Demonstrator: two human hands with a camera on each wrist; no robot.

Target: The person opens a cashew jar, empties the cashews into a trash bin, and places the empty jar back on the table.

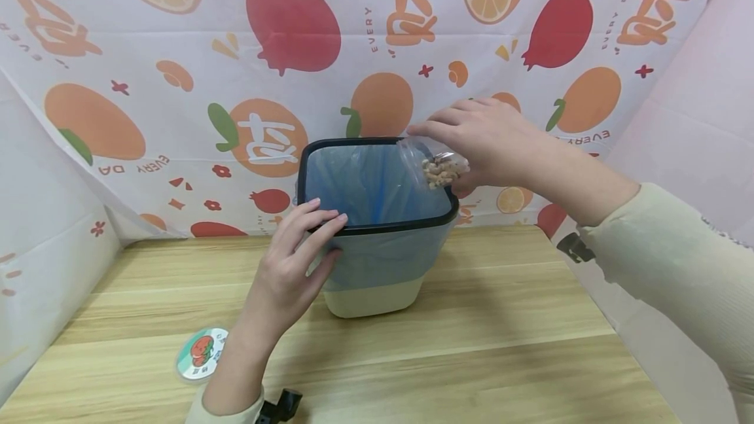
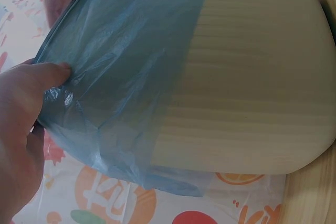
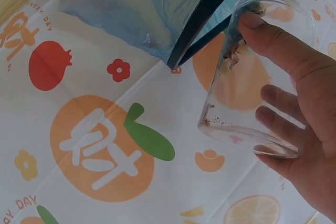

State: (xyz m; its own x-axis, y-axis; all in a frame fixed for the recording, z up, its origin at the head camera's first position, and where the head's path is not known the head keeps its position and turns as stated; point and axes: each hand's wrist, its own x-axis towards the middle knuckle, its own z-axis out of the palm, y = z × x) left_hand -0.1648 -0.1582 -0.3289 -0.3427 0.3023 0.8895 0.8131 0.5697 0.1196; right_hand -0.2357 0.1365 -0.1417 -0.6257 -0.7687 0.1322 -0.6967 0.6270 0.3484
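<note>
A cream trash can (image 1: 372, 303) stands upright on the table, lined with a translucent blue bag (image 1: 383, 257) under a black rim (image 1: 406, 224). My left hand (image 1: 292, 257) grips the rim at its near left corner, with the thumb outside against the bag. Above the far right part of the opening, my right hand (image 1: 485, 139) holds a clear plastic jar (image 3: 223, 98) tipped with its mouth toward the can. Brownish crumbly pieces (image 1: 440, 171) lie along the jar's lower side near the mouth. Small dark specks cling near its base in the right wrist view.
A round lid (image 1: 197, 352) with a tomato-like picture lies on the wooden table (image 1: 471, 345), left of my left forearm. Behind the can hangs a white cloth (image 1: 194, 110) printed with fruit. Black straps sit on both sleeves.
</note>
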